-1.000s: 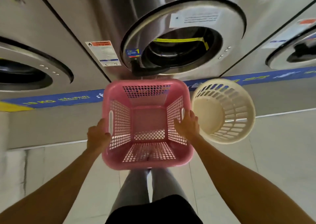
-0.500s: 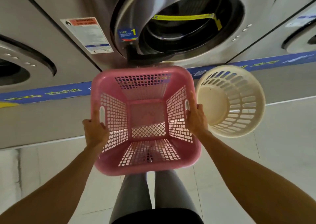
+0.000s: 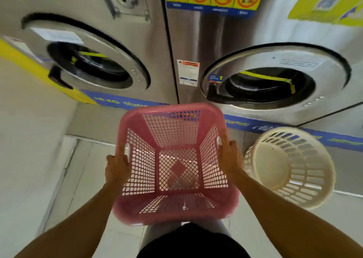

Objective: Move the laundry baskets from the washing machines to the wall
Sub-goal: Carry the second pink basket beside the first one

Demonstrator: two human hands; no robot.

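Pink basket (image 3: 176,165): square, lattice-walled, empty, held off the floor, mouth up, slightly tilted, in front of the washing machines (image 3: 275,76). Cream basket (image 3: 290,167): round, slotted, empty, just beside it at the foot of the machines, mouth tilted toward the viewer.

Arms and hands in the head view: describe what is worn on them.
Nothing shows on either: both forearms are bare up to the frame edge, no sleeves in view. The left hand and right hand have no gloves; I see no watch, ring or bracelet, though motion blur softens detail.
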